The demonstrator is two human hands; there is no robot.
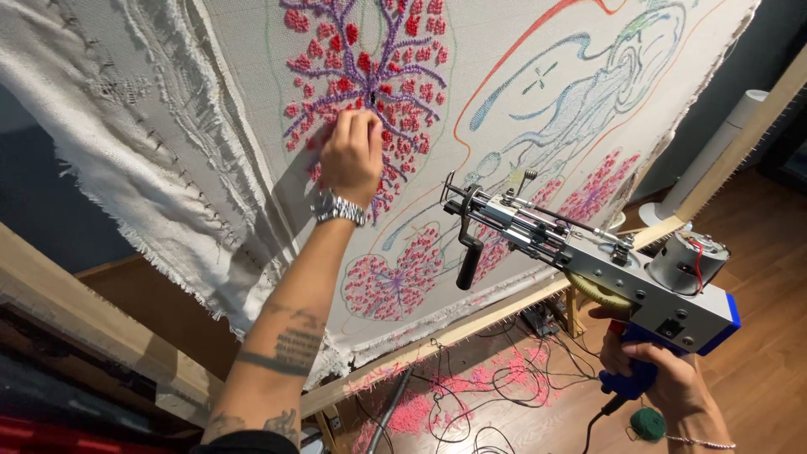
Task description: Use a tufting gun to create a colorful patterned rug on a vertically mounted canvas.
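Tufting gun (pixel 588 256) right of centre, long axis aimed upper left at cloth (pixel 504 76) | right hand (pixel 651 366) grip wrapped on its blue handle | left hand (pixel 351 155) fingers pressed to red tufts (pixel 336 88), nearer the cloth

Under the left hand (pixel 351 155): off-white tufting cloth (pixel 235 76) bearing a purple branching motif with red and pink tufts (pixel 366 67). Between the hands: blue and orange outline drawing (pixel 588 92). In the right hand (pixel 664 374): silver-grey tufting gun (pixel 605 265) with blue handle. Below it: pink yarn scraps (pixel 471 395) on brown wooden floor (pixel 756 370).
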